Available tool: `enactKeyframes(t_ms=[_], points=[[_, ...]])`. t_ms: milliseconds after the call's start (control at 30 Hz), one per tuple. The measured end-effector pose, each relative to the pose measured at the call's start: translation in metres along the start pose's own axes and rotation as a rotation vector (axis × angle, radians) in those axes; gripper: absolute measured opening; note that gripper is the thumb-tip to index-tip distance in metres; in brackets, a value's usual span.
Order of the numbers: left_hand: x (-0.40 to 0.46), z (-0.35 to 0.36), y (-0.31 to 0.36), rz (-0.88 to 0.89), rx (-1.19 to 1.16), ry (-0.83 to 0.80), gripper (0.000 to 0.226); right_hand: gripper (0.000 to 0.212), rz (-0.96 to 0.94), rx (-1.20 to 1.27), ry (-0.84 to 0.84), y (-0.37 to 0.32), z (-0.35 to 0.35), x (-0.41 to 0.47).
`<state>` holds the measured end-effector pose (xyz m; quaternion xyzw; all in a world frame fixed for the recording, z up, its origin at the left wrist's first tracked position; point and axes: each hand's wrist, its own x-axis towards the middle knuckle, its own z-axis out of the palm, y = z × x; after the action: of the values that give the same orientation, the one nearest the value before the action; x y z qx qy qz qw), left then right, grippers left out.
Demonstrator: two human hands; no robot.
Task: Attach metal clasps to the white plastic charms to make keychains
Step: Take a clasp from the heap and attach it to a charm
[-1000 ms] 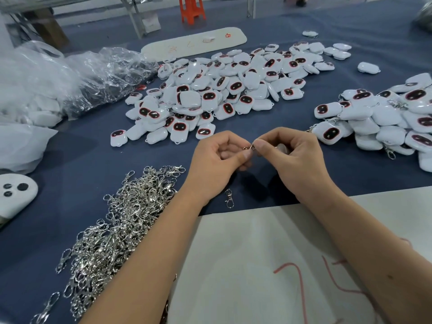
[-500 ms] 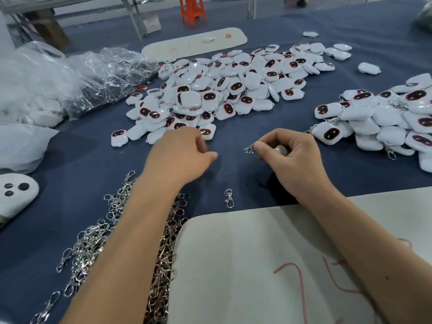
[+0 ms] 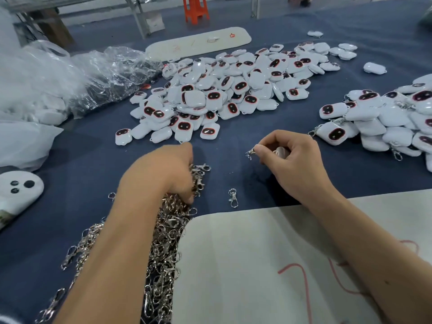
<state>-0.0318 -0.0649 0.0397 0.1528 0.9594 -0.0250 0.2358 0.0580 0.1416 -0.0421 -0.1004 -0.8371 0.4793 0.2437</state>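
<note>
My right hand (image 3: pixel 294 164) holds a white charm (image 3: pixel 281 152) in its curled fingers and pinches a small metal ring (image 3: pixel 250 153) at the charm's end. My left hand (image 3: pixel 163 174) reaches down into the top of the pile of silver clasps (image 3: pixel 163 242), fingers curled among them; what it grips is hidden. A single clasp (image 3: pixel 233 198) lies on the cloth between my hands. A big heap of loose white charms (image 3: pixel 224 94) lies beyond. A second heap of charms with clasps on them (image 3: pixel 383 118) sits at the right.
A pale board (image 3: pixel 268 265) with red marks lies under my right forearm. Clear plastic bags (image 3: pixel 70 76) fill the far left. A white panel with black dots (image 3: pixel 16 192) sits at the left edge. A long white tray (image 3: pixel 198 44) lies at the back.
My left hand let go of the ring by the right hand and moved left and down into the clasp pile. The right hand stayed put, still holding the charm.
</note>
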Motion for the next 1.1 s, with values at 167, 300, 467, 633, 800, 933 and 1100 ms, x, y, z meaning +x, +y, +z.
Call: enactKeyframes(t_ms=[167,300,467,633,800,933,1100], points=[[0.011,0.020,0.031,0.196,-0.420,0.263,0.044,0.018,-0.028,0.005,-0.015,0.001,0.000,-0.001],[0.018,0.025,0.037,0.288,-0.390,0.378,0.047,0.017,-0.023,0.066,-0.022,0.002,-0.002,-0.001],[0.025,0.038,0.046,0.482,-0.624,0.412,0.018,0.017,-0.028,0.144,-0.046,0.001,-0.005,-0.001],[0.033,0.050,0.049,0.549,-0.967,0.399,0.008,0.019,0.016,0.180,0.027,0.002,-0.006,0.000],[0.038,0.051,0.052,0.503,-1.251,0.451,0.007,0.020,0.057,0.171,0.047,0.004,-0.006,0.001],[0.039,0.056,0.054,0.498,-1.196,0.488,0.014,0.006,0.049,0.141,0.088,0.007,-0.004,0.001],[0.037,0.060,0.056,0.523,-1.184,0.511,0.010,0.007,-0.034,0.072,-0.020,0.006,-0.003,0.000]])
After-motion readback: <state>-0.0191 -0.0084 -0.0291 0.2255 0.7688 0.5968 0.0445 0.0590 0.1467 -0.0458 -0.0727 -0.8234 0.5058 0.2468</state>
